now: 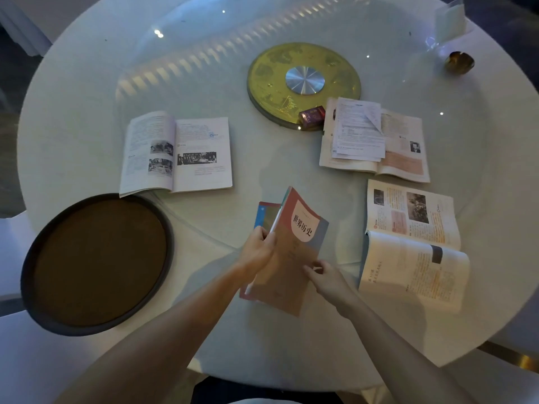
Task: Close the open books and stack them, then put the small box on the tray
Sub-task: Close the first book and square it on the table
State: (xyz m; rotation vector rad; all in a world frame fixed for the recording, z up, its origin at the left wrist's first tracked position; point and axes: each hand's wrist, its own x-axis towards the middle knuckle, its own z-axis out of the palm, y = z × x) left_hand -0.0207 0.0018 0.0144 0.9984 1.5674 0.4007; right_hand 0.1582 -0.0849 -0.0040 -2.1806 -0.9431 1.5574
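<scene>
A pink-and-tan covered book (294,249) is nearly folded shut near the table's front, its front cover raised over the back cover. My left hand (258,249) grips its left edge and pages. My right hand (323,277) rests fingertips on the lower cover. Three books lie open: one at the left (178,153), one at the right rear with loose papers on it (376,141), one at the right front (414,243). A small dark purple box (312,115) sits on the edge of the gold disc. The round dark tray (96,263) lies front left with nothing on it.
A gold disc with a silver hub (303,83) sits at the centre of the round white glass-topped table (87,83). A small brass bowl (460,62) and a clear card holder (450,20) stand at the far right rear.
</scene>
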